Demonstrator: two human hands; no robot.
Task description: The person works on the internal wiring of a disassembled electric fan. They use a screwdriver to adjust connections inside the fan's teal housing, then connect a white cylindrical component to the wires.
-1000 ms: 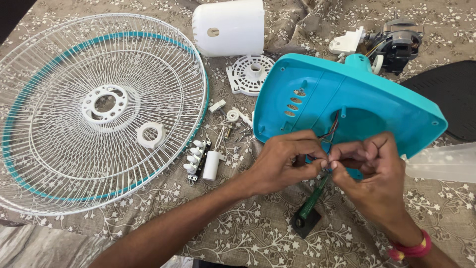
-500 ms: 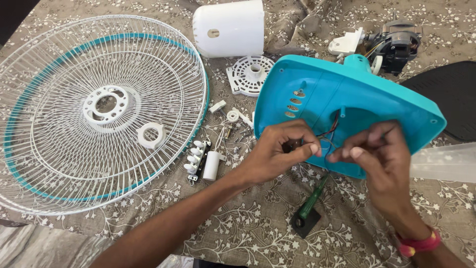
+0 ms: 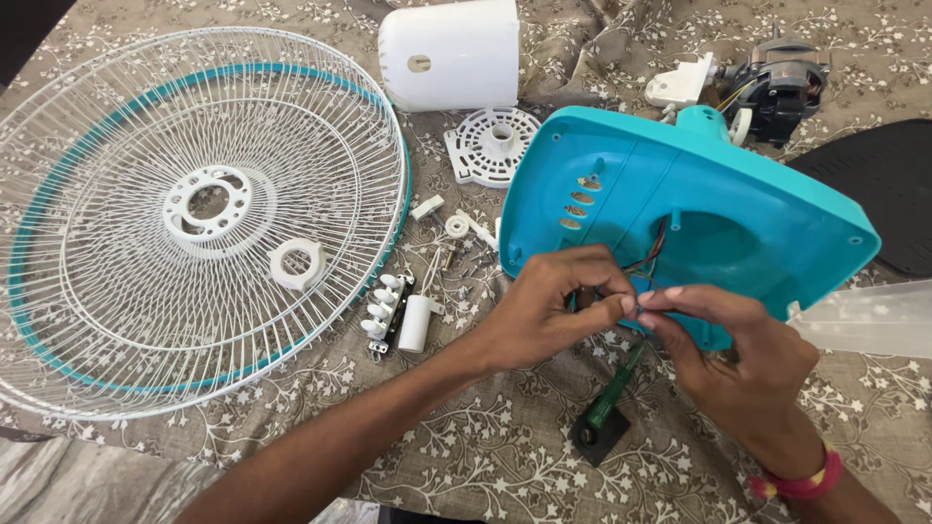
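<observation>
A person's left hand (image 3: 549, 306) and right hand (image 3: 728, 354) met fingertip to fingertip over thin wires (image 3: 649, 257) trailing from the turquoise fan base (image 3: 699, 213), which lay upturned at the right of a patterned cloth (image 3: 466, 456). Both hands were pinched shut on the wire ends, just at the near edge of the base; how much wire each held could not be made out. The wires looked light, limp and easily broken, best taken close to their ends between thumb and forefinger, while the plastic base looked stiff, smooth and fairly light, likely to slide on the cloth unless steadied by its rim. A green screwdriver (image 3: 607, 403) lay on the cloth just under the hands. To the left sat a white wire guard (image 3: 116, 320), with a switch block (image 3: 383, 311) and a white capacitor (image 3: 416, 323) beside its near right rim. Farther off stood a white cover (image 3: 451, 53), a round vented plate (image 3: 490, 146) and the motor (image 3: 777, 82).
</observation>
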